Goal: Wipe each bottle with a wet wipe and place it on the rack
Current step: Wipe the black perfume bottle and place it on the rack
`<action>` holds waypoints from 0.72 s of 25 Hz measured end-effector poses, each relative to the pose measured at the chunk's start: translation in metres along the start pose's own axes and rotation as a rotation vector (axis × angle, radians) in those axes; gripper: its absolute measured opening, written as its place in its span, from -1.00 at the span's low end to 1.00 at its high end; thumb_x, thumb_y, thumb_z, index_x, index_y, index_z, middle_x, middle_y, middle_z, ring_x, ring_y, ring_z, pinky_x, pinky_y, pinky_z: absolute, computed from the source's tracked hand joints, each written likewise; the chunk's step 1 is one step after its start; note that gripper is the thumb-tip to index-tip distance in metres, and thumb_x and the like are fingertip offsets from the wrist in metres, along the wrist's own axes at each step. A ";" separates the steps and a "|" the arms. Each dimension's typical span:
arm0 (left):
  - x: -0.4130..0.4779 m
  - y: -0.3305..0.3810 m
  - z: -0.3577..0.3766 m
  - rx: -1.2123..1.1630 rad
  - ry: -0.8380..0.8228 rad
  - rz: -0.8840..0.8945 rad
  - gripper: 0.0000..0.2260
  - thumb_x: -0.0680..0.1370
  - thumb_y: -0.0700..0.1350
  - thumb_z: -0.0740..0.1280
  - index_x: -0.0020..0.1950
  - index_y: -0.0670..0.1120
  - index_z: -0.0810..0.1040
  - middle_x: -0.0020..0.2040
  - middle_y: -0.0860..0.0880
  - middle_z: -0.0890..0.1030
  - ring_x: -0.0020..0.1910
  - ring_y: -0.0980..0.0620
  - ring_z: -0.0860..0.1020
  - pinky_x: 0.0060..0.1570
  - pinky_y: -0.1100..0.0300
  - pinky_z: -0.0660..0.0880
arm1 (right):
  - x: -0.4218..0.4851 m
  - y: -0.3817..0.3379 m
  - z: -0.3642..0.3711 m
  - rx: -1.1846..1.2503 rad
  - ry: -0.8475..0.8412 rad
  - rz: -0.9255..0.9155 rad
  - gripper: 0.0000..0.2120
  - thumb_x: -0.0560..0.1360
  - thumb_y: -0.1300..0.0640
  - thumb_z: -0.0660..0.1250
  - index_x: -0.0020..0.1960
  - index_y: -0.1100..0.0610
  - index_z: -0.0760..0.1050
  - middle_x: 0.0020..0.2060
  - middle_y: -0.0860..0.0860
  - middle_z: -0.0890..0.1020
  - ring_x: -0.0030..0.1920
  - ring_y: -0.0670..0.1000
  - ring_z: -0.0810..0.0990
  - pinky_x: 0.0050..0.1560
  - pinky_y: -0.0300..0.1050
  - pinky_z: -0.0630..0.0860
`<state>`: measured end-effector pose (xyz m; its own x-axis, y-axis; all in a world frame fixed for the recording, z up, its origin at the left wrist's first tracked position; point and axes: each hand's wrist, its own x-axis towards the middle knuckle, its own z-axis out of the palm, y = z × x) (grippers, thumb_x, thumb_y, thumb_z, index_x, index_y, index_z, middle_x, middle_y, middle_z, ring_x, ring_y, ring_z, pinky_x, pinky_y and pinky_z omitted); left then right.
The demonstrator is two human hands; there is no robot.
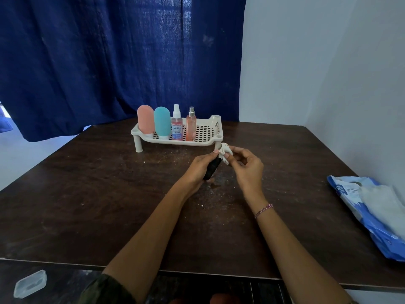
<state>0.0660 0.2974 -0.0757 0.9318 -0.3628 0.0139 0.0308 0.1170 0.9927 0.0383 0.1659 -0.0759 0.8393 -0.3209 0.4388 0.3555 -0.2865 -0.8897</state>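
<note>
Black plastic showed between the fingers of the left hand (197, 168), which gripped one dark bottle (211, 168) around its body, the bottle tilted with its top leaning away and to the right. The right hand (247, 167) pinched one crumpled white wet wipe (225, 152) between thumb and fingertips and pressed it against the top end of that bottle. Both hands were held close together, a little above the dark wooden counter (87, 194), each clamped on its own thing.

Just beyond the hands stood one cream rack (215, 122) on short legs, its near right leg right behind the wipe. Four bottles stood upright in a row on it, beyond and left of the left hand: one pink rounded bottle (145, 119), one teal rounded bottle (162, 121), one clear spray bottle (177, 126) with a white nozzle, and one slim spray bottle (191, 127) with a silver top. That made five bottles in all, four racked and one held.

Well to the right of the right hand lay one blue and white wipes pack (372, 213) at the counter's edge. One thread bracelet (264, 210) circled the right wrist. Far below and left of the left forearm, off the counter, sat one small clear plastic box (29, 284). One blue curtain (98, 62) hung behind the rack.
</note>
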 end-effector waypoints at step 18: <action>-0.003 -0.002 0.000 0.375 0.157 0.140 -0.73 0.65 0.02 0.06 -0.01 -0.10 0.46 -0.32 -0.06 0.58 -0.31 0.01 0.54 -0.20 0.13 0.44 | -0.002 0.000 0.003 -0.033 -0.014 -0.012 -0.78 0.41 0.19 0.44 0.05 0.10 0.58 -0.09 -0.04 0.64 -0.10 -0.11 0.59 -0.07 -0.22 0.56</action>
<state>0.0629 0.2978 -0.0780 0.9623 -0.2190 0.1616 -0.2063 -0.2000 0.9578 0.0375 0.1689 -0.0774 0.8409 -0.3048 0.4473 0.3518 -0.3202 -0.8796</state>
